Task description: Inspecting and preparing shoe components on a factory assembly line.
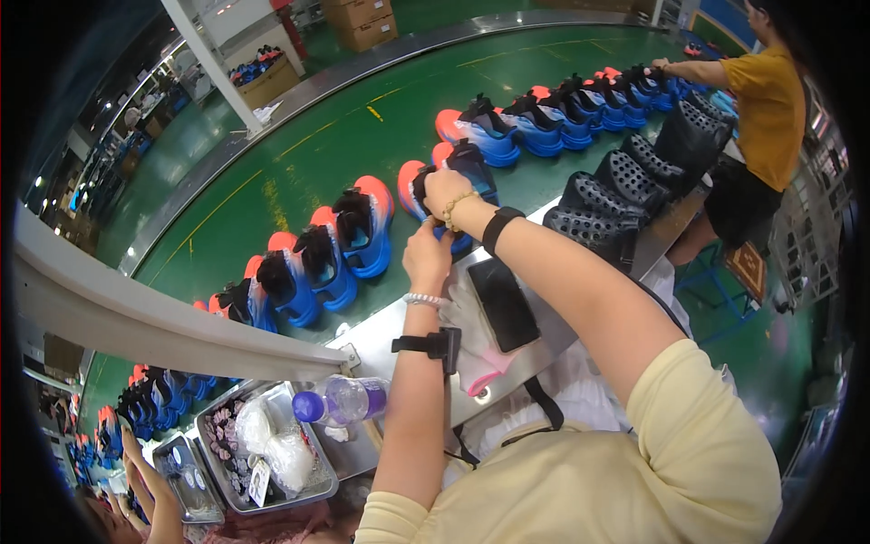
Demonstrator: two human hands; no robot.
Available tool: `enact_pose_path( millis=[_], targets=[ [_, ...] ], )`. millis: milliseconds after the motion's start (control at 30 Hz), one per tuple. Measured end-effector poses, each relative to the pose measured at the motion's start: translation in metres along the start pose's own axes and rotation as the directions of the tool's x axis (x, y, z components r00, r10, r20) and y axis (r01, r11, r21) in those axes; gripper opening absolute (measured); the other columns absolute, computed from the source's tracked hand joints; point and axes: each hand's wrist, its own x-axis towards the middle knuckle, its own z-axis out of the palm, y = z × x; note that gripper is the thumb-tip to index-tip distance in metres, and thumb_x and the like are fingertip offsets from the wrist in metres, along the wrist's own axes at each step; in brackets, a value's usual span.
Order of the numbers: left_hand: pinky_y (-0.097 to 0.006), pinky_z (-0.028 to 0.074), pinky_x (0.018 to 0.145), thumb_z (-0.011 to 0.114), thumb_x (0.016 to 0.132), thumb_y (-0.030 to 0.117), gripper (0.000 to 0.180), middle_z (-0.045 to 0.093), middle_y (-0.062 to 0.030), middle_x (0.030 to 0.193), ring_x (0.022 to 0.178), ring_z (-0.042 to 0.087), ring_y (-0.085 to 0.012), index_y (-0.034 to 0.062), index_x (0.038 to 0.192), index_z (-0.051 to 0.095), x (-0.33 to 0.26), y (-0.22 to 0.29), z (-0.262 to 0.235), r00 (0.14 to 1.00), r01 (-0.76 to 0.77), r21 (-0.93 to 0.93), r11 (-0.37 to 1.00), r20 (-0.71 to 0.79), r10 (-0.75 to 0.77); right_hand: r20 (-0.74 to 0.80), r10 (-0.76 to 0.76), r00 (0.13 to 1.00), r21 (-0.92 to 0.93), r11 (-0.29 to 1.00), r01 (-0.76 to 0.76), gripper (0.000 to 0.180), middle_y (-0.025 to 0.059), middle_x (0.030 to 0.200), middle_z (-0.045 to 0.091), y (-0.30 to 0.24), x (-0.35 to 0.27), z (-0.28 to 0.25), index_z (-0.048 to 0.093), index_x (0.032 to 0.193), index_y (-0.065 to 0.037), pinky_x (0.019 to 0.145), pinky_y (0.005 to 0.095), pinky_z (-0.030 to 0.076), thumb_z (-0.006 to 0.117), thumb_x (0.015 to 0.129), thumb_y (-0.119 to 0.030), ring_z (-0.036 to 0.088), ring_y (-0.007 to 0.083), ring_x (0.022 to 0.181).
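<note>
A blue, black and coral sneaker [413, 189] sits at the near edge of the green belt, partly hidden behind my hands. My right hand [448, 192] is closed over its upper, fingers bent down. Just below, my left hand [428, 252] has its fingers pinched together against the same sneaker's near side; the exact spot they grip is hidden. A matching sneaker [471, 170] stands directly behind and to the right. More such sneakers line the belt, including one [361, 227] to the left of my hands and one [485, 127] farther right.
A dark phone [504, 304] lies on a pale cloth at the metal ledge [370, 328]. Black perforated shoe-shaped pieces [598, 207] stand to the right. A purple-capped bottle [340, 402], a metal tray [319, 485] with bags and a white post beam [181, 313] are left. A person in orange [770, 104] works at far right.
</note>
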Motion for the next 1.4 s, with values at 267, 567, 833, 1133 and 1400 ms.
enact_pose_path(
  millis=[267, 567, 833, 1133, 1400],
  targets=[
    [-0.046, 0.049, 0.074, 0.064, 0.081, 0.026, 0.032, 0.066, -0.0216, 0.088, 0.086, 0.062, -0.0412, 0.0121, 0.110, 0.061, 0.001, -0.009, 0.005, 0.993, -0.121, -0.110, 0.987, -0.022, 0.119, 0.054, -0.078, 0.995, -0.040, 0.996, 0.080, 0.019, 0.0181, 0.094, 0.069, 0.002, 0.017, 0.007, 0.070, 0.092, -0.001, 0.074, 0.0372, 0.056, 0.063, 0.079, -0.014, 0.069, 0.0284, 0.088],
    [-0.048, 0.049, 0.073, 0.070, 0.078, 0.030, 0.041, 0.067, -0.0208, 0.091, 0.087, 0.063, -0.0410, 0.0116, 0.112, 0.057, -0.005, 0.020, 0.009, 0.999, -0.044, 0.093, 0.995, -0.021, 0.046, 0.297, -0.038, 0.954, 0.078, 0.997, 0.015, 0.029, 0.0095, 0.094, 0.071, 0.020, 0.016, -0.019, 0.071, 0.091, -0.006, 0.074, 0.0392, 0.055, 0.072, 0.074, -0.029, 0.070, 0.0213, 0.083],
    [-0.044, 0.049, 0.071, 0.069, 0.081, 0.030, 0.039, 0.069, -0.0142, 0.087, 0.082, 0.065, -0.0361, 0.0147, 0.114, 0.056, 0.013, -0.034, -0.003, 0.995, 0.052, 0.051, 0.997, -0.085, -0.048, 0.061, -0.422, 0.904, 0.325, 0.865, 0.382, 0.041, 0.0110, 0.100, 0.068, 0.143, -0.030, -0.275, 0.060, 0.114, -0.001, 0.076, 0.0311, 0.051, 0.057, 0.089, -0.033, 0.065, 0.0172, 0.093],
    [-0.038, 0.045, 0.088, 0.061, 0.079, 0.005, 0.029, 0.060, -0.0159, 0.107, 0.101, 0.057, -0.0307, -0.0007, 0.107, 0.059, 0.007, 0.060, -0.029, 0.915, -0.250, -0.011, 0.968, -0.330, 0.233, -0.696, 0.206, 0.688, 0.153, 0.979, -0.137, 0.050, 0.0165, 0.118, 0.061, 0.499, -0.124, -0.352, 0.051, 0.128, -0.008, 0.090, 0.0325, 0.045, 0.057, 0.089, -0.039, 0.060, 0.0254, 0.108],
    [-0.044, 0.048, 0.081, 0.060, 0.078, 0.005, 0.025, 0.060, -0.0198, 0.101, 0.094, 0.058, -0.0379, -0.0012, 0.102, 0.060, 0.089, 0.068, 0.045, 0.955, -0.258, 0.096, 0.961, -0.125, 0.269, -0.506, 0.254, 0.824, 0.261, 0.956, -0.134, 0.043, 0.0148, 0.114, 0.062, 0.634, -0.122, -0.290, 0.053, 0.125, -0.001, 0.094, 0.0296, 0.040, 0.057, 0.091, -0.027, 0.057, 0.0222, 0.106]
  ],
)
